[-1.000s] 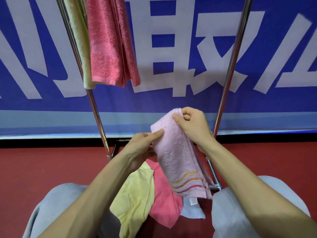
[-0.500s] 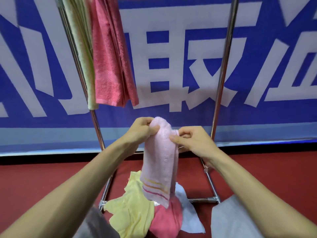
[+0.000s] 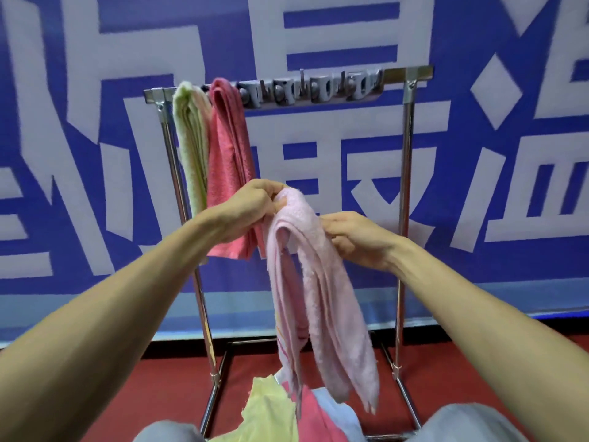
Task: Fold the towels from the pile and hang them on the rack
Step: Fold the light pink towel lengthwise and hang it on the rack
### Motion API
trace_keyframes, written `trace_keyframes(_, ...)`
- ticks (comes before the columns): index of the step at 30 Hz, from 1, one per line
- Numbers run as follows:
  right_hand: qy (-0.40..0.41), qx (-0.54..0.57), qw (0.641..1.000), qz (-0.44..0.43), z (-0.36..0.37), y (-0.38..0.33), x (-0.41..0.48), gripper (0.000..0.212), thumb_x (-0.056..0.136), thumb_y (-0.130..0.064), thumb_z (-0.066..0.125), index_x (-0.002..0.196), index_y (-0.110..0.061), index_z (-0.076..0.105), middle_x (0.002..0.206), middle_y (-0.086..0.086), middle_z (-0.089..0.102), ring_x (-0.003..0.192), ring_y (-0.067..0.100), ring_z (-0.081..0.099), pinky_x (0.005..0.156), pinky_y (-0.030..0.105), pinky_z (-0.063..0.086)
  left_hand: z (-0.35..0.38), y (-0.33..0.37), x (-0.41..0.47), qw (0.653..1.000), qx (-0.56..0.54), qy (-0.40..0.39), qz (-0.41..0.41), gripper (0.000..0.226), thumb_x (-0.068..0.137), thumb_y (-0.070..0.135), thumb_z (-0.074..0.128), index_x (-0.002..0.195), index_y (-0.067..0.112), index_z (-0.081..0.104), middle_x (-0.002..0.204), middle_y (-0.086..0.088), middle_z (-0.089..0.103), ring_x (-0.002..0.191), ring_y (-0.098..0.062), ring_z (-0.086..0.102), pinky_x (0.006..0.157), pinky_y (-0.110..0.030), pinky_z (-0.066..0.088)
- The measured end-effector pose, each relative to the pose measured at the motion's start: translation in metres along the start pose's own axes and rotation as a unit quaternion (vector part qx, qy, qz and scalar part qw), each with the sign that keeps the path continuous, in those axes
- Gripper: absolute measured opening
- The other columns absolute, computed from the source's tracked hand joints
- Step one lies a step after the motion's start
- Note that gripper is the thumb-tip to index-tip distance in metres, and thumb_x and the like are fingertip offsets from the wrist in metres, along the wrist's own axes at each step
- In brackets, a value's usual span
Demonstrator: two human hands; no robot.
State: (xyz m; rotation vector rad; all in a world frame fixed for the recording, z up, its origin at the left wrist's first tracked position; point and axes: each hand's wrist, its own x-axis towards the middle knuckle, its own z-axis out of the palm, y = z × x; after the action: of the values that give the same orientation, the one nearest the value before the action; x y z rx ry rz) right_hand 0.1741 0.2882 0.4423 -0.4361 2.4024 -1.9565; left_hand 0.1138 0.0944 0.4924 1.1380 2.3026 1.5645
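While it hangs doubled over in front of the rack, the pale pink terry towel [image 3: 322,298] is held at its top by both hands. Its upper fold is clamped by the left hand [image 3: 251,208], whose fingers are curled down over the crest of the cloth, with the thumb side hidden behind the knuckles. Just below and to the right of that fold, the towel's outer layer is pinched by the right hand [image 3: 357,239], its fingertips bunched together against the fabric. Several layers are seen hanging loose beneath the two grips, parted slightly, and thin coloured stripes can be made out near the lower hem. The towel's lower ends are suspended above the pile, apart from the rack's bar.

A chrome tubular rack [image 3: 403,186] is set upright behind the hands. Over the left end of its top bar a folded light green towel [image 3: 189,138] is draped, and a folded coral pink towel [image 3: 228,154] is hung touching it on the right. A row of grey clips [image 3: 312,87] is fixed along the rest of the bar.

At the rack's foot a pile is formed by a crumpled yellow cloth [image 3: 271,409], a pink cloth [image 3: 314,416] and a light blue cloth [image 3: 341,416]. The pile is laid on a red floor [image 3: 127,393]. The wall behind is covered by a blue banner with large white characters [image 3: 478,154]. Grey trouser knees [image 3: 471,422] are seen at the lower edge.
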Motion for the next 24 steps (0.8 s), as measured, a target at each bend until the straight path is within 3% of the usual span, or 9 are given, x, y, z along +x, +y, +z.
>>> trace_keyframes(3,0.0,0.04,0.999,-0.034,-0.008,-0.022,-0.001,0.035,0.094,-0.02,0.055,0.118,0.005,0.059,0.092,0.005,0.064,0.084,0.016,0.057,0.081,0.03,0.044,-0.009,0.013,-0.001,1.0,0.004,0.015,-0.011,0.043,0.073,-0.02,0.032,0.079,0.004,0.067,0.072,-0.011,0.064,0.069,-0.023,0.058,0.057,-0.024,0.046)
trace_keyframes(6,0.053,0.099,0.991,-0.072,-0.015,-0.047,0.005,0.03,0.091,-0.022,0.059,0.111,-0.001,0.066,0.092,0.008,0.063,0.082,0.016,0.055,0.074,0.026,0.044,-0.013,0.02,-0.002,1.0,-0.002,-0.001,-0.031,0.035,0.063,-0.01,0.042,0.088,0.0,0.064,0.075,-0.012,0.063,0.066,-0.02,0.059,0.055,-0.023,0.048)
trace_keyframes(9,0.095,0.107,0.984,-0.104,-0.022,-0.068,0.011,0.021,0.095,-0.015,0.054,0.104,-0.004,0.069,0.082,0.002,0.069,0.072,0.011,0.06,0.065,0.02,0.05,-0.018,0.028,-0.002,0.996,-0.051,-0.063,-0.042,0.02,0.082,0.003,0.057,0.102,0.002,0.058,0.076,-0.005,0.062,0.061,-0.013,0.06,0.055,-0.021,0.049)
trace_keyframes(12,0.126,0.116,0.979,-0.113,-0.025,-0.084,0.018,0.022,0.098,-0.009,0.048,0.107,0.001,0.064,0.057,-0.008,0.064,0.045,0.001,0.053,0.043,0.012,0.04,-0.023,0.037,0.005,0.992,-0.078,-0.092,-0.031,0.018,0.098,0.018,0.048,0.105,0.005,0.058,0.077,0.001,0.065,0.062,-0.008,0.061,0.056,-0.02,0.049)
trace_keyframes(13,0.135,0.108,0.978,-0.115,-0.026,-0.09,0.02,0.022,0.097,-0.01,0.049,0.107,0.002,0.064,0.058,-0.006,0.063,0.045,0.002,0.05,0.043,0.014,0.038,-0.024,0.041,0.007,0.991,-0.087,-0.1,-0.025,0.02,0.098,0.02,0.047,0.105,0.007,0.059,0.076,0.003,0.066,0.063,-0.007,0.062,0.057,-0.02,0.05)
trace_keyframes(15,0.163,0.091,0.975,-0.122,-0.028,-0.099,0.029,0.021,0.095,-0.013,0.054,0.105,0.001,0.067,0.079,0.009,0.063,0.066,0.02,0.049,0.055,0.024,0.034,-0.029,0.046,0.013,0.99,-0.085,-0.109,-0.013,0.023,0.097,0.021,0.048,0.109,0.007,0.062,0.081,0.002,0.069,0.068,-0.009,0.064,0.062,-0.022,0.052)
trace_keyframes(18,0.182,0.083,0.972,-0.126,-0.031,-0.112,0.044,0.023,0.093,-0.018,0.059,0.101,0.001,0.069,0.097,0.019,0.055,0.09,0.027,0.04,0.063,0.032,0.031,-0.039,0.052,0.026,0.995,-0.057,-0.083,0.013,0.035,0.09,0.025,0.056,0.111,-0.003,0.063,0.099,-0.008,0.069,0.09,-0.018,0.064,0.089,-0.036,0.05)
trace_keyframes(20,0.175,0.073,0.973,-0.13,-0.037,-0.12,0.058,0.023,0.092,-0.019,0.061,0.097,0.001,0.07,0.094,0.019,0.056,0.086,0.028,0.041,0.062,0.032,0.033,-0.048,0.056,0.035,0.997,-0.042,-0.057,0.035,0.041,0.091,0.024,0.054,0.114,-0.01,0.06,0.107,-0.013,0.065,0.1,-0.023,0.06,0.1,-0.042,0.044)
trace_keyframes(24,0.173,0.077,0.973,-0.132,-0.049,-0.135,0.092,0.021,0.09,-0.014,0.064,0.103,0.002,0.07,0.086,0.012,0.065,0.074,0.024,0.049,0.064,0.032,0.038,-0.071,0.059,0.061,0.998,-0.019,0.015,0.065,0.039,0.096,0.019,0.05,0.114,-0.015,0.056,0.109,-0.019,0.061,0.1,-0.025,0.056,0.104,-0.046,0.04)
